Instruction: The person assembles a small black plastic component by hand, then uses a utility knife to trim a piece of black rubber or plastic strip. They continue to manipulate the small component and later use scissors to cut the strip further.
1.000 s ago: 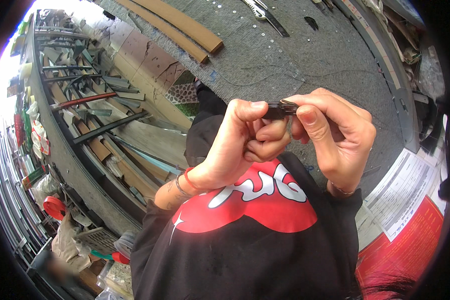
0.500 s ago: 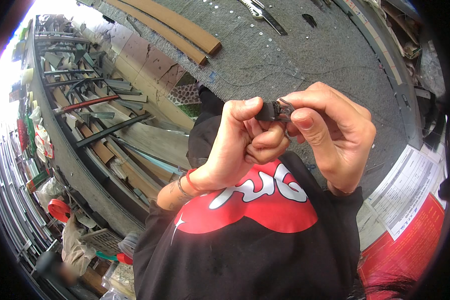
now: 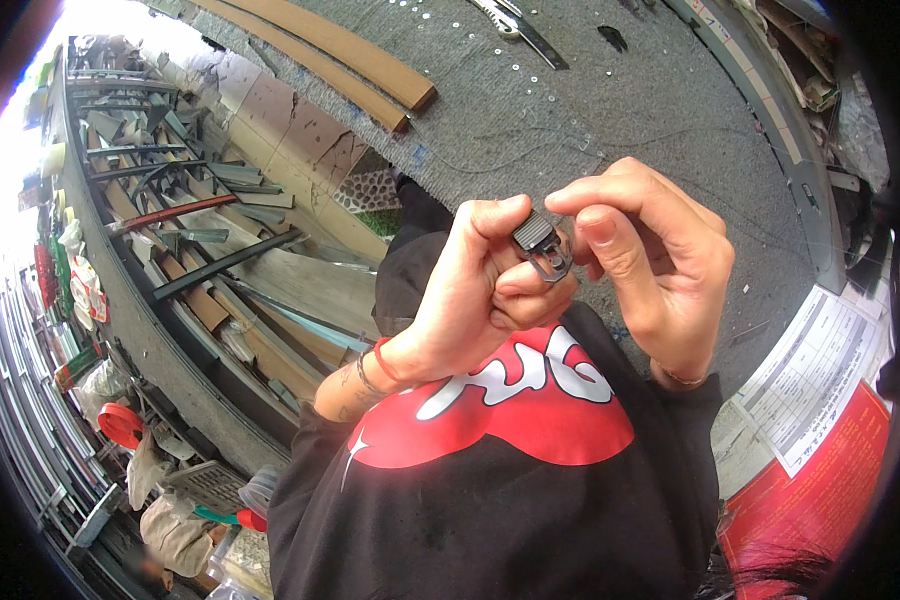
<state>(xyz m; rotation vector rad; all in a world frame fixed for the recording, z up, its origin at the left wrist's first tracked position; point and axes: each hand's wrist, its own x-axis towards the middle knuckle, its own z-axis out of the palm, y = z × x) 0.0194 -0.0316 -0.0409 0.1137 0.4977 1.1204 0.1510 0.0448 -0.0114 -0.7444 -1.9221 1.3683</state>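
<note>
Since earlier, the black piece [image 3: 535,233] is turning toward five o'clock; the left hand [image 3: 470,265] is pinching it, the right hand [image 3: 665,260] hovering spread at three o'clock.

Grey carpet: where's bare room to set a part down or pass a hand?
Mostly bare: the carpet between the black scrap and the grey rail on the right, and the patch between the right hand and that rail. Crowded: around the knife and wooden strips, with white discs scattered; the left side is heaped with offcuts.
</note>
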